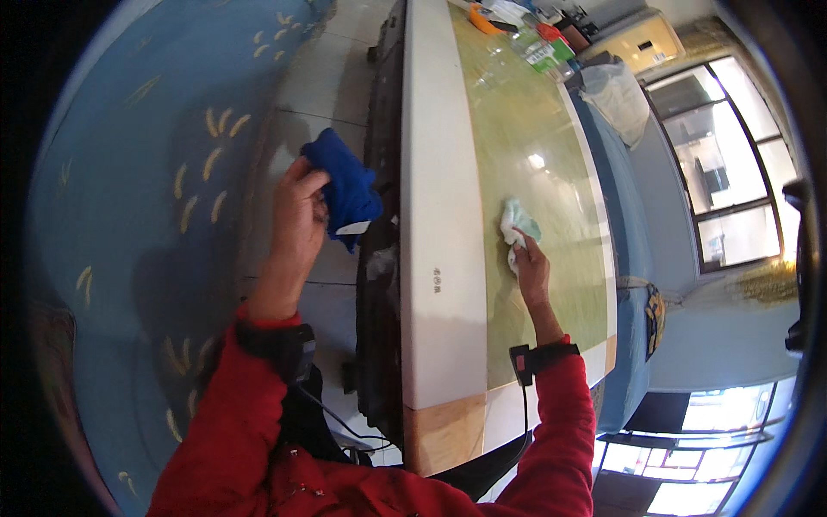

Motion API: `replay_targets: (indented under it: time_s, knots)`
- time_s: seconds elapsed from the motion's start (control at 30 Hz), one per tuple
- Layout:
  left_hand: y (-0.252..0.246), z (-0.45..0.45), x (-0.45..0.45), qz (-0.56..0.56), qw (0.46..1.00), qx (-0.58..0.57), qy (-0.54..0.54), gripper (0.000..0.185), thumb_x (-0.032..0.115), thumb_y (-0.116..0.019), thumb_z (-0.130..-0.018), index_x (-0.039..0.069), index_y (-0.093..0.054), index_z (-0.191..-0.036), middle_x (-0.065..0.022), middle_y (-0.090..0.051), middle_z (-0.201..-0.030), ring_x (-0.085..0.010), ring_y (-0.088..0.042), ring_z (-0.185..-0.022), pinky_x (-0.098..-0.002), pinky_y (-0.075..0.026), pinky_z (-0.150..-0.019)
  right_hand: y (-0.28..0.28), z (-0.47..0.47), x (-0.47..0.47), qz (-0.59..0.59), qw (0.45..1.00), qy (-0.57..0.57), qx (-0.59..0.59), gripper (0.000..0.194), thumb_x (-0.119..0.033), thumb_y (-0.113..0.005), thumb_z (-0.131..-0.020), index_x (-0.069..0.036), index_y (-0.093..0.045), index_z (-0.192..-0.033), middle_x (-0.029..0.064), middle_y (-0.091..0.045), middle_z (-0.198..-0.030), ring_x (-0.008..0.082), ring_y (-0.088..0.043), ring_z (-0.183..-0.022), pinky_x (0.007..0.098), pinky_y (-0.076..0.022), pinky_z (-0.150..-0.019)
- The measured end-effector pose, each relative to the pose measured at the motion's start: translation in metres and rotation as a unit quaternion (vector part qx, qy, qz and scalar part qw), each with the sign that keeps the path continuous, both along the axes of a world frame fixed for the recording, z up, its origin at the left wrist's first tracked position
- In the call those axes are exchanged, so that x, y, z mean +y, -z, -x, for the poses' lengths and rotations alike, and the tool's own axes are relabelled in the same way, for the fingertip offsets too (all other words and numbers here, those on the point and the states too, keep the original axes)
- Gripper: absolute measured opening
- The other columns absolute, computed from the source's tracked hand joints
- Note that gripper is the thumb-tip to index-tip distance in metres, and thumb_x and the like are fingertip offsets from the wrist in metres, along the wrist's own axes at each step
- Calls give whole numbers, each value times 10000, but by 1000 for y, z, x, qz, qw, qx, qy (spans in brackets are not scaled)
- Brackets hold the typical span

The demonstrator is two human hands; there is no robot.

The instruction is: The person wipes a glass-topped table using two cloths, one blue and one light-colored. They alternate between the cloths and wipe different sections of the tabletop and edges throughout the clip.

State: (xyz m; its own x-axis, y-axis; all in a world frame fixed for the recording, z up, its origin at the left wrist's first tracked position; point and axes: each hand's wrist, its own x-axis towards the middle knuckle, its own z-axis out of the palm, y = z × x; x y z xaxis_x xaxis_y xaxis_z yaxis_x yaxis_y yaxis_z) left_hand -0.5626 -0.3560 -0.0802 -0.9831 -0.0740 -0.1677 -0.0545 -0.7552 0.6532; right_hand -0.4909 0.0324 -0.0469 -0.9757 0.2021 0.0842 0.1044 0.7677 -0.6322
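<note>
My left hand [300,216] grips a bunched blue cloth [345,184] in the air, left of the table edge and over the gap between sofa and table. A small white piece shows at the cloth's lower edge. On the greenish middle of the table [442,226], my right hand [532,265] holds a crumpled white and pale green cloth [519,226] against the surface. Both wrists wear black bands with cables.
A sofa with a blue patterned cover [148,213] lies left, beside the tiled floor [316,129]. At the table's far end stand an orange item [484,21], a green and white package [549,55] and clear plastic containers. Another blue-covered seat [620,194] runs along the table's right side.
</note>
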Motion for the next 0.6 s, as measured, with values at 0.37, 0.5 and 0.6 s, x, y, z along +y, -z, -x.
replay_targets:
  time_s: [0.37, 0.5, 0.6]
  knots:
    - [37, 21, 0, -7, 997, -62, -55, 151, 51, -591, -807, 72, -615, -955, -7, -601, -851, -131, -544, -761, -286, -422, -683, 19, 48, -125, -171, 948, -237, 126, 346, -169, -538, -946, -82, -561, -1280, 142, -482, -1397, 351, -400, -1328, 437, -317, -1097]
    - [95, 38, 29, 93, 979, -146, -111, 154, 38, -590, -785, -14, -594, -930, -73, -617, -908, -211, -565, -863, -330, -434, -818, 24, 47, -128, -226, 937, -225, 139, 352, -175, -494, -949, -62, -549, -1278, 141, -478, -1398, 347, -414, -1316, 441, -316, -1093]
    - [156, 30, 56, 121, 958, -247, -75, 185, 49, -609, -767, -37, -605, -931, -117, -628, -910, -236, -575, -853, -354, -458, -787, 22, 46, -128, -211, 940, -229, 137, 350, -131, -475, -938, -58, -549, -1272, 145, -480, -1395, 344, -415, -1317, 441, -311, -1095]
